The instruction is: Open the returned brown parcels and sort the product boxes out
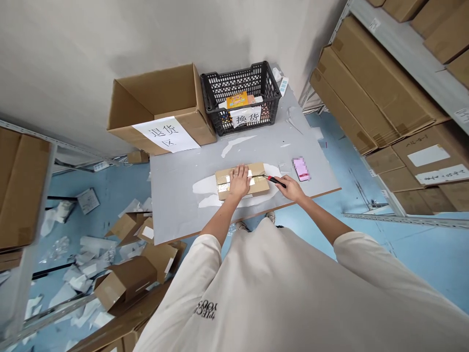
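A small taped cardboard box [258, 183] lies near the front edge of the grey table [176, 195]. My left hand [239, 181] rests flat on top of the box, fingers spread, pressing it down. My right hand [292, 187] is closed around a red-and-black utility knife [275, 180]. The knife's blade reaches the right end of the box's top, along the tape seam.
A pink card [301, 168] lies right of the box. At the table's back stand a large open carton with a paper label [161, 110] and a black plastic basket [241, 95] holding packets. Stacked cartons fill shelves [384, 98] at right. Torn boxes and paper litter the floor [110, 264] at left.
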Action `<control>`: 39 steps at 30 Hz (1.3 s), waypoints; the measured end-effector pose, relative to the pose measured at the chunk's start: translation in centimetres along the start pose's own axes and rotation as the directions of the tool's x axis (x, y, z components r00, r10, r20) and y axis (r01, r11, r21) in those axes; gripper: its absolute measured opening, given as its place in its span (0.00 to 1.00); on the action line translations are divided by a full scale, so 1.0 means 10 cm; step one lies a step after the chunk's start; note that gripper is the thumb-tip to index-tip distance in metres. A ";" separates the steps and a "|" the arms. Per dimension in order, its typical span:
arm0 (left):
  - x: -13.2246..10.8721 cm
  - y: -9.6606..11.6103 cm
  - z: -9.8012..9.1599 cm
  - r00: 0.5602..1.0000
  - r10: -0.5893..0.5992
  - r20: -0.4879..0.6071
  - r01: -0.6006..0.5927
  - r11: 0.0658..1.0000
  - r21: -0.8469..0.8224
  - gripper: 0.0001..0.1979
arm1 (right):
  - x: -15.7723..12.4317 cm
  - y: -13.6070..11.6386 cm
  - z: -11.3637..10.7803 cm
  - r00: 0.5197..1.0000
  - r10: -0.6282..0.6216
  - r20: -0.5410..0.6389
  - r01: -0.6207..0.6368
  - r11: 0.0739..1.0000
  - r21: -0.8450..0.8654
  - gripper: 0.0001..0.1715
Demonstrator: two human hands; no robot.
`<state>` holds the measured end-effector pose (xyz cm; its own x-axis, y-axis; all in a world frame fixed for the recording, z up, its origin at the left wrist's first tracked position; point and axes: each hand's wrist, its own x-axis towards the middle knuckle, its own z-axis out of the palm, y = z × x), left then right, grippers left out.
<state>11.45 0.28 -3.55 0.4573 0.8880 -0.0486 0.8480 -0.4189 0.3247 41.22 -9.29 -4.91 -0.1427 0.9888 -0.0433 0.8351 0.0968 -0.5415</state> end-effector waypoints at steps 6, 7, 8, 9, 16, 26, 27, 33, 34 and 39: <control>0.01 0.01 -0.01 1.000 -0.008 -0.013 0.008 1.000 -0.001 0.35 | 0.10 0.09 -0.06 0.999 -0.048 0.015 0.049 0.996 -0.069 0.31; 0.01 0.01 -0.01 1.000 -0.021 -0.016 0.021 1.000 -0.002 0.34 | 0.10 0.11 -0.08 0.999 -0.048 0.007 0.049 0.995 -0.083 0.31; 0.00 0.01 -0.01 0.999 -0.034 -0.017 0.033 0.999 -0.004 0.33 | 0.10 0.13 -0.10 0.999 -0.043 -0.004 0.042 0.995 -0.090 0.31; -0.01 0.01 -0.01 0.999 -0.043 -0.018 0.043 0.999 -0.008 0.32 | 0.10 0.15 -0.12 0.999 -0.034 -0.017 0.033 0.995 -0.093 0.31; -0.10 0.00 -0.02 1.000 -0.014 0.004 0.014 1.000 -0.014 0.35 | 0.26 0.15 -0.20 0.986 -0.156 0.065 0.160 0.986 -0.054 0.30; -0.03 0.00 -0.01 1.000 -0.007 -0.001 0.007 1.000 0.023 0.31 | 0.40 0.23 -0.26 0.986 -0.152 0.066 0.156 0.985 -0.068 0.30; -0.03 0.00 -0.01 1.000 -0.009 0.004 0.009 1.000 0.022 0.31 | 0.41 0.28 -0.30 0.986 -0.154 0.063 0.159 0.984 -0.075 0.29; -0.09 0.00 -0.02 0.999 0.001 0.041 -0.001 1.000 0.011 0.30 | 0.54 0.76 -0.75 0.963 0.106 -0.250 -0.110 0.994 -0.003 0.33; -0.09 0.01 -0.03 0.999 -0.002 0.044 0.002 1.000 0.006 0.30 | 0.56 0.80 -0.77 0.964 0.105 -0.246 -0.105 0.994 0.014 0.34; -0.16 -0.05 -0.11 0.999 0.017 0.042 -0.015 0.998 -0.054 0.33 | 0.55 0.59 -0.43 0.991 0.104 -0.088 -0.085 0.977 0.195 0.31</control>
<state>9.96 -0.73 -2.56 0.4827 0.8719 -0.0821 0.8254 -0.4215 0.3757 47.63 -2.80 -4.77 -0.0082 0.9996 -0.0255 0.7244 -0.0117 -0.6893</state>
